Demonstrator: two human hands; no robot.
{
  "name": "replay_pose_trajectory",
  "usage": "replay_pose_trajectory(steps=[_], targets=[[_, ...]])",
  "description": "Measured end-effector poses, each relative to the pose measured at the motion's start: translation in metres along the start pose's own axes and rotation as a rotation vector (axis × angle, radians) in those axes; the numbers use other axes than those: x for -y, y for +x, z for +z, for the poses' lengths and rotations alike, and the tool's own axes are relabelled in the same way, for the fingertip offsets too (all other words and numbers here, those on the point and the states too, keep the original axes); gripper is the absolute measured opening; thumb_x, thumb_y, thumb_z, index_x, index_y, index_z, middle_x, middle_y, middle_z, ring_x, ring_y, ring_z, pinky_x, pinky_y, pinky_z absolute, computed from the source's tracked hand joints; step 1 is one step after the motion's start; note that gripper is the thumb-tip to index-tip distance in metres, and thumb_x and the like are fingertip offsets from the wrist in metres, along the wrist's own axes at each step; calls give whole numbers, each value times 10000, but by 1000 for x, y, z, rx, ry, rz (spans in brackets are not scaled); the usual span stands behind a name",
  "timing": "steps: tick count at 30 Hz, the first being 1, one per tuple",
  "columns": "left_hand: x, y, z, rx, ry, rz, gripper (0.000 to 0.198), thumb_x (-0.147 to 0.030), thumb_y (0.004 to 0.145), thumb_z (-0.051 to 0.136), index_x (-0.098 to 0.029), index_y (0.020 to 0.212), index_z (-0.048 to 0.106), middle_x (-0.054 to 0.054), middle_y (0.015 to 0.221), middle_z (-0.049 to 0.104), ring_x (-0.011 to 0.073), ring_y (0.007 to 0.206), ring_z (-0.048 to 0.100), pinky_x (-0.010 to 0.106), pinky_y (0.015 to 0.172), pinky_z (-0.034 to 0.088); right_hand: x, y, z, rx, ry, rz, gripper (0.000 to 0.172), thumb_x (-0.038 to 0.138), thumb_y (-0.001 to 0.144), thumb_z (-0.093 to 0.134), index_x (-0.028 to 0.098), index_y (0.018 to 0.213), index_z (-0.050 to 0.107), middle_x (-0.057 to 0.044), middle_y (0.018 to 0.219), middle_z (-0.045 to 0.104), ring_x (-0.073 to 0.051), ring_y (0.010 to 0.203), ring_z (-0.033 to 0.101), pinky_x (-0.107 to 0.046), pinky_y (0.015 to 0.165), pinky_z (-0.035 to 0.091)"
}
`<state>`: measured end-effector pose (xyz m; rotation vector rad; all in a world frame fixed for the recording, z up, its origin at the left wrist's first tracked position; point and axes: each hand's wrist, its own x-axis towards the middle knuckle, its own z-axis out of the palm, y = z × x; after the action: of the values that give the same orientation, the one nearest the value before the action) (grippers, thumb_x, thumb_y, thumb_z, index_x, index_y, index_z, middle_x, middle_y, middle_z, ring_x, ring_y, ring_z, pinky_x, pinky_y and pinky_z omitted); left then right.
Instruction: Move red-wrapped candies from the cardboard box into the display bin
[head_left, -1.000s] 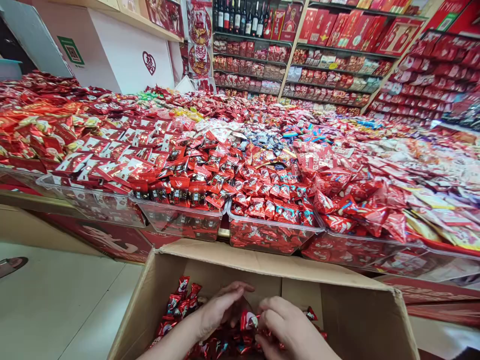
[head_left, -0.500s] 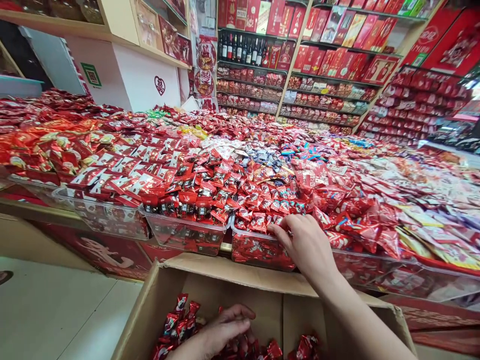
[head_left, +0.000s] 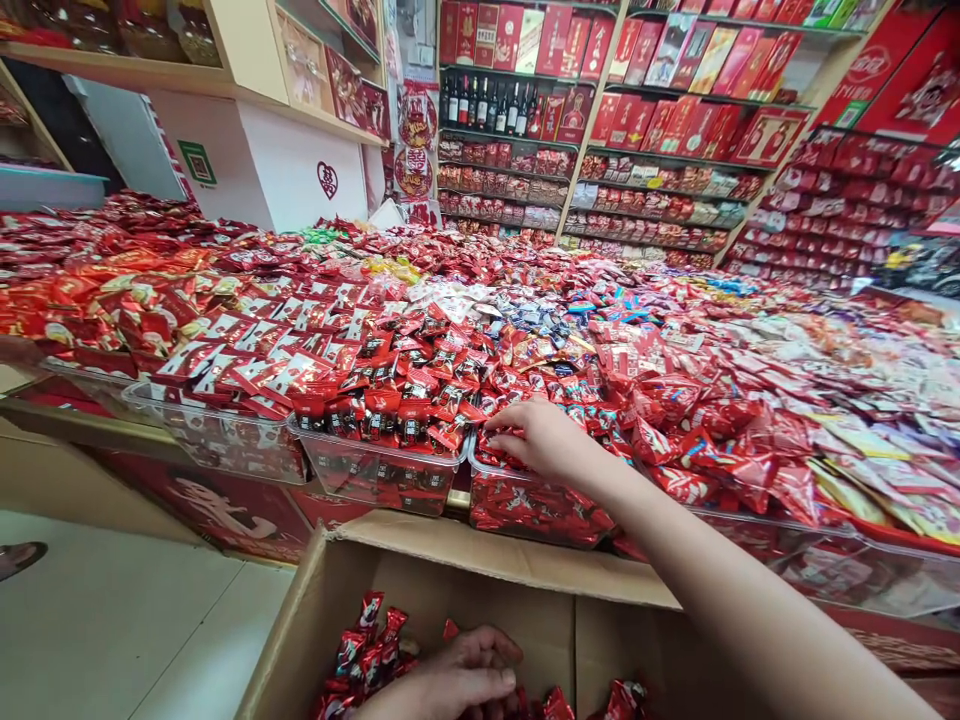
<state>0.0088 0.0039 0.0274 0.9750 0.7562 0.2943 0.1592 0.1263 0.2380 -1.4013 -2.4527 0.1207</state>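
My right hand [head_left: 541, 440] reaches over a clear plastic bin [head_left: 517, 505] of small red wrapped candies [head_left: 592, 392]. Its fingers are stretched to the left, slightly apart, resting on the candies along the bin's left side; the fingertips are partly hidden. Down inside an open cardboard box [head_left: 480, 570], my left hand [head_left: 476, 672] hovers low among red twist-wrapped candies [head_left: 367, 655]. Thumb and fingers there are loosely curved with a gap between them, and I see nothing held. Part of that palm is cut off by the lower frame edge.
Left of that bin stands another clear bin [head_left: 382, 470] with red-and-black packets. Heaps of wrapped sweets [head_left: 712, 340] cover the wide display. Shelves with bottles [head_left: 491, 108] and red gift boxes [head_left: 690, 128] rise behind. A person's foot [head_left: 19, 558] shows on the floor at left.
My right hand has moved left across the candy bin, its fingers stretching out over the candies. My left hand stays nearly in place in the box. The view has shifted slightly.
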Motion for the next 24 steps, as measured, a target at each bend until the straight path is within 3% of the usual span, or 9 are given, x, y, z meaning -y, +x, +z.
replay_pose_trajectory(steps=[7,12,18,24], targets=[[0,-1,3,62,-6,-24,510,-480,537,689,-169,906,523,-33,671,559,73,520,472,205,461,254,4,-3,-4,57,36,-10,154,179,692,622,199,837,672,-21,796,673,-171,743,591,-269,676,437],[-2,-3,2,77,12,-2,512,-467,526,704,-167,908,543,-40,667,545,84,570,468,210,504,267,0,-6,-9,15,31,-12,150,199,730,583,183,862,653,-33,846,664,-167,785,582,-269,700,431],[13,3,-2,79,47,34,490,-436,543,711,-163,918,553,-38,672,530,91,599,452,220,539,274,-11,-15,-11,-5,-33,2,120,176,753,553,172,757,672,-35,745,666,-177,711,566,-311,714,404],[24,8,-10,100,104,50,438,-406,573,704,-176,925,581,-30,695,535,105,632,456,222,559,289,-8,-10,-7,22,-43,-83,202,113,773,475,149,757,673,-47,811,663,-166,758,553,-327,792,361]])
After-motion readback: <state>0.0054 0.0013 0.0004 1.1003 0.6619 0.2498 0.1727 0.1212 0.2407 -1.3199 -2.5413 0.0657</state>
